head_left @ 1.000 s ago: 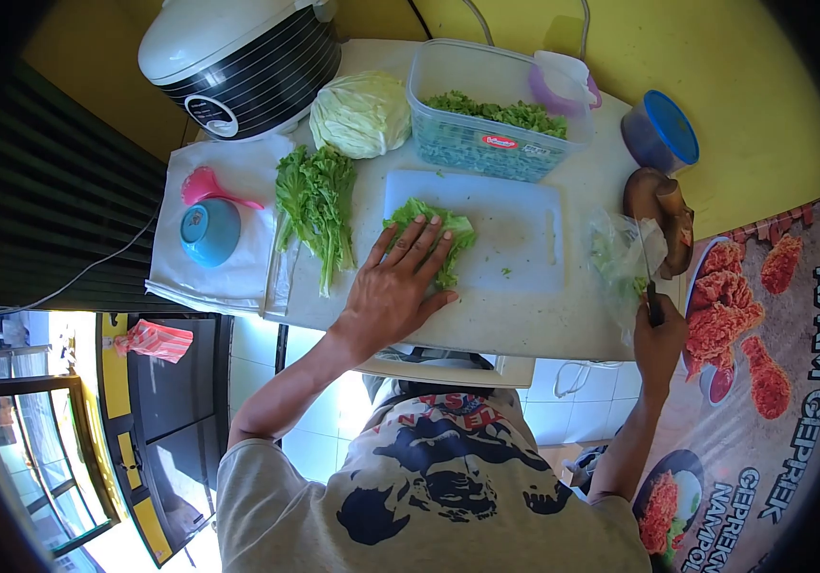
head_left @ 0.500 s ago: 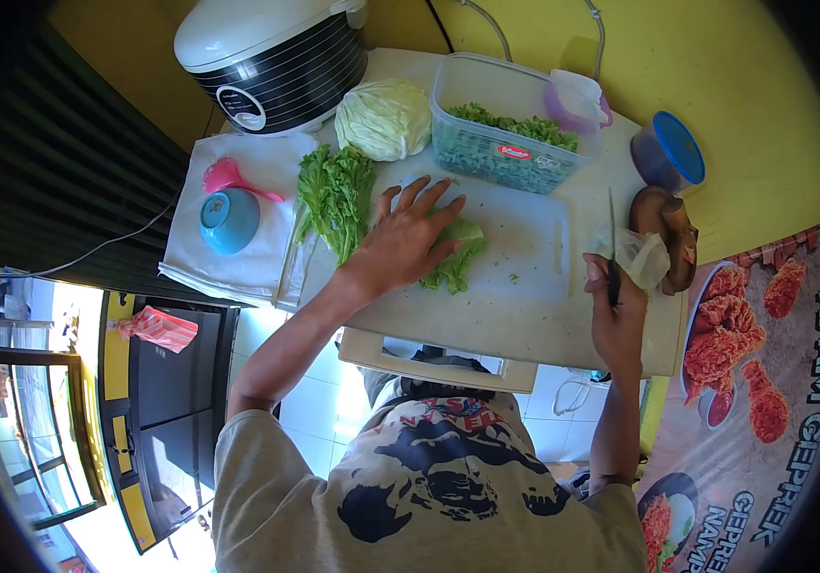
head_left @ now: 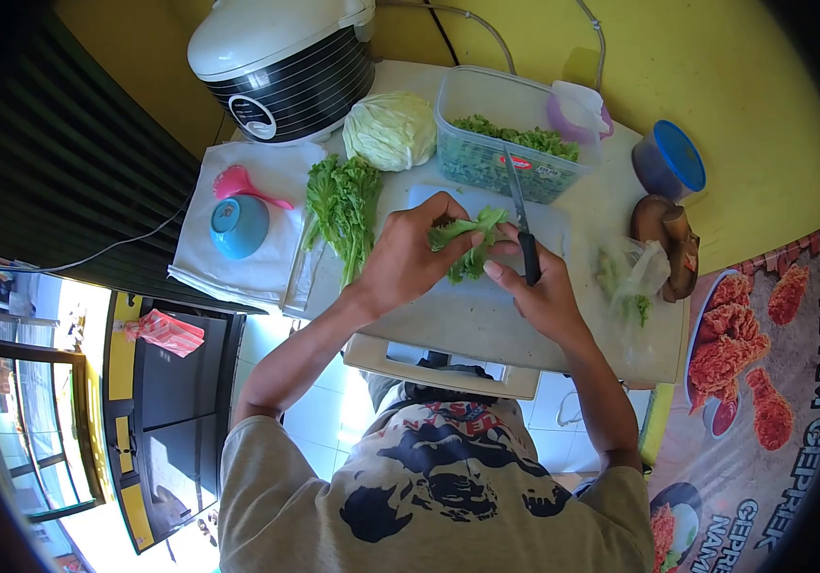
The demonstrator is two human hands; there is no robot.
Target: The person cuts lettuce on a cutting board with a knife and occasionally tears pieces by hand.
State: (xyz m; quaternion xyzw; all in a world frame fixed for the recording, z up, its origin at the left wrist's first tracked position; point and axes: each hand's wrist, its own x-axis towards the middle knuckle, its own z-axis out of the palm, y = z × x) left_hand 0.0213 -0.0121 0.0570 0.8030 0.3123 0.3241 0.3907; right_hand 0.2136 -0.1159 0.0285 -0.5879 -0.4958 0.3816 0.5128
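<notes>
My left hand (head_left: 408,250) pinches a green lettuce leaf (head_left: 470,260) above the white cutting board (head_left: 548,222). A knife (head_left: 529,256) with a black handle is held in my right hand (head_left: 542,291), its blade pointing up and away from me. My right fingertips reach the leaf's right side. A bunch of lettuce (head_left: 341,205) lies left of the board. Behind the board stands a clear plastic container (head_left: 515,170) holding cut greens.
A cabbage (head_left: 389,131) and a rice cooker (head_left: 286,86) stand at the back left. A blue bowl (head_left: 238,227) and a pink ladle (head_left: 247,186) rest on white paper. On the right are a plastic bag (head_left: 641,272), a brown object (head_left: 663,244) and a blue-lidded tub (head_left: 670,160).
My left hand has lifted the leaf off the board. My right hand has brought the knife leftward from the table's right side to the leaf. The view has shifted slightly.
</notes>
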